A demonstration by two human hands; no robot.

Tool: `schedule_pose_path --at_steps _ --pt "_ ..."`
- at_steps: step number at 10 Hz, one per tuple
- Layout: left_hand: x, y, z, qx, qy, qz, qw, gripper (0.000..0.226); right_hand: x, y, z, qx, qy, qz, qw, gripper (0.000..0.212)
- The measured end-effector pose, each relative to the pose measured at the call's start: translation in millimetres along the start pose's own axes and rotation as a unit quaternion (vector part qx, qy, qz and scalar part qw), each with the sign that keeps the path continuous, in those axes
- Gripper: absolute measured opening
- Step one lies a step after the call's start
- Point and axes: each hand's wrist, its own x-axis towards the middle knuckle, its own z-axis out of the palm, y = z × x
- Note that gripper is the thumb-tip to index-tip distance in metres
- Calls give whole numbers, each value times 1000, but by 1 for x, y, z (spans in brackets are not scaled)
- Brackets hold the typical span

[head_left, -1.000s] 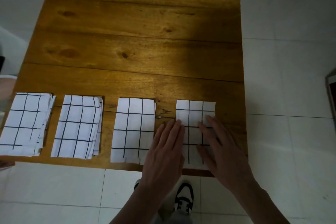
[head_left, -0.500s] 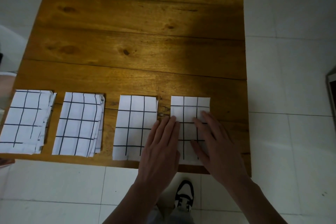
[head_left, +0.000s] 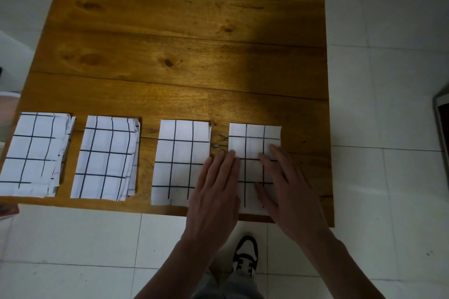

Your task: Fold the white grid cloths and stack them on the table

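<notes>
Hands first: we have both laid flat, fingers straight, gripping nothing. Our left hand presses the left edge of the rightmost folded cloth and overlaps the near right corner of its neighbour; our right hand presses the cloth's right half.

Taking the wooden table as our landmark, that cloth lies at the table's near edge, towards its right corner, with its near end just over the lip. Over the last second it has slid left along this edge under our palms, closing the gap to the third cloth, though bare wood still shows between them. We judge this to be squaring and lining up, so folding looks finished and stacking remains.

Counting along the table's near edge, we see four piles of white grid cloth:
- the far-left pile, at the table's left corner, showing several layered edges
- the second pile, also layered
- the third cloth, a flat single fold as far as we can tell
- the rightmost folded cloth under our hands

Beyond the table's near edge, one sneaker stands on the tiled floor.
</notes>
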Motion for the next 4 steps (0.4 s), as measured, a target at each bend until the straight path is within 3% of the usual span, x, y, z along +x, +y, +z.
schedule_pose_path --at_steps 2,4 --pt "6 14 -16 -15 7 -38 999 76 0 -6 -13 -19 9 -16 1000 68" --pt "27 33 -103 -66 54 -59 995 54 1 -47 -100 22 93 -31 995 61"
